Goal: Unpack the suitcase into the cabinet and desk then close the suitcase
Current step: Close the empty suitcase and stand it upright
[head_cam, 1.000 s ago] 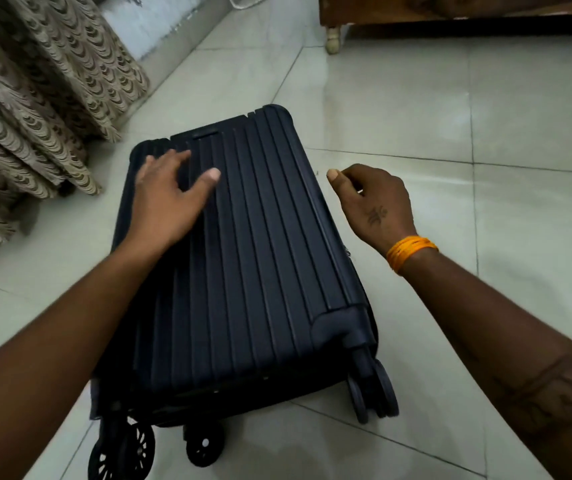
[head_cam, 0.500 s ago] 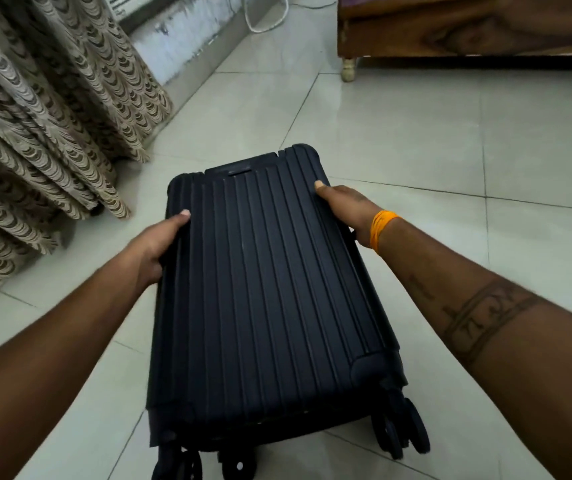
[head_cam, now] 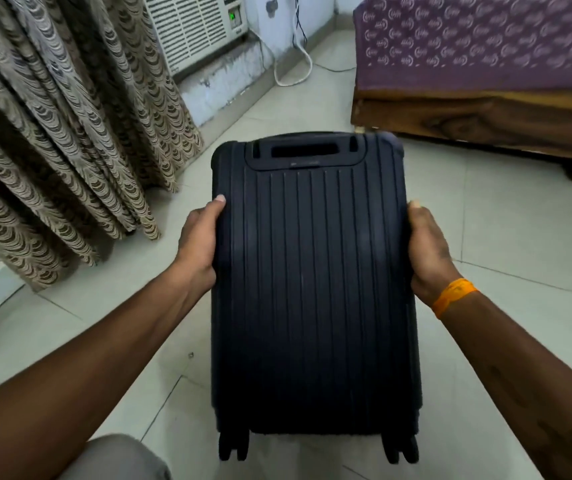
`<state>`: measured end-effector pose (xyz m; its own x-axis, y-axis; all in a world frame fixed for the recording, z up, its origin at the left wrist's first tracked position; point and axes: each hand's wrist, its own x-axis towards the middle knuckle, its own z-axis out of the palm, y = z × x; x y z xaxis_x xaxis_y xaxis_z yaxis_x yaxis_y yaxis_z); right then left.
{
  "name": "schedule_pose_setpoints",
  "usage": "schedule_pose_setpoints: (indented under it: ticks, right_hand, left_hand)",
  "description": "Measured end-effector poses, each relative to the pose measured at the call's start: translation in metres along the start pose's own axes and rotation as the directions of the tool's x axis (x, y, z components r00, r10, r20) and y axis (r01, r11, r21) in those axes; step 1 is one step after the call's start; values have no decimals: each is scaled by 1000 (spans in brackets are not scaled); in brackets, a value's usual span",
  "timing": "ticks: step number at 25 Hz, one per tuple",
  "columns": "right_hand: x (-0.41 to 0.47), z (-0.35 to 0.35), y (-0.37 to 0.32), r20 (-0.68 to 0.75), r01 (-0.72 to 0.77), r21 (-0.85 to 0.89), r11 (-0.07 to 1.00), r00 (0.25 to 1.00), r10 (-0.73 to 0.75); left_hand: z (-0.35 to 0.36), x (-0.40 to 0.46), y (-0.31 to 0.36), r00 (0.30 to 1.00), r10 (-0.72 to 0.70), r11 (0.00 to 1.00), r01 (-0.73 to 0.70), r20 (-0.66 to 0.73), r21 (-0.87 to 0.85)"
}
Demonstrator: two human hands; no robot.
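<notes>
Right, both hands are on the suitcase [head_cam: 312, 289] now: left hand [head_cam: 199, 244] clamped on its left edge, right hand [head_cam: 428, 252] wrapped round the right edge, thumbs on the ribbed face. It's closed, tipped up over the tiled floor [head_cam: 485, 220], wheels [head_cam: 400, 450] at the bottom near the person. Danger here is a slip, since that smooth shell offers only an edge grip and whatever's inside could shift. If it swings, the bed frame [head_cam: 485, 123] and curtain [head_cam: 52, 133] are close.

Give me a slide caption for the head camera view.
Both hands, left hand and right hand, grip the sides of a closed dark ribbed suitcase above a tiled floor.
</notes>
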<state>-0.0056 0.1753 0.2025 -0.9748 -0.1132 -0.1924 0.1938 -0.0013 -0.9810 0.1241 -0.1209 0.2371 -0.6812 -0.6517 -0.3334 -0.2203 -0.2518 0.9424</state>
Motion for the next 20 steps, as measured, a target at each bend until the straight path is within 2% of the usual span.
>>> schedule_pose_setpoints:
  ticks: [4, 8, 13, 16, 20]
  right_hand:
    - [-38, -22, -61, -77, 98, 87, 991, 993, -92]
    - [-68, -42, -85, -126, 75, 144, 987, 990, -57]
    - [-83, -59, -71, -16, 32, 143, 989, 999, -30]
    - [-82, -68, -78, 10, 87, 73, 994, 996, -88]
    - [-74, -66, -100, 43, 247, -57, 967, 969, -245]
  left_hand:
    - [9, -48, 43, 999, 43, 995, -44, -8, -88]
    - [11, -75, 46, 998, 25, 989, -32, -52, -144]
    - [3, -94, 33, 1000, -30, 969, 27, -9, -245]
    - [-5, -91, 40, 997, 60, 991, -64, -44, -116]
    - [-1, -89, 57, 957, 285, 958, -286, -51, 5]
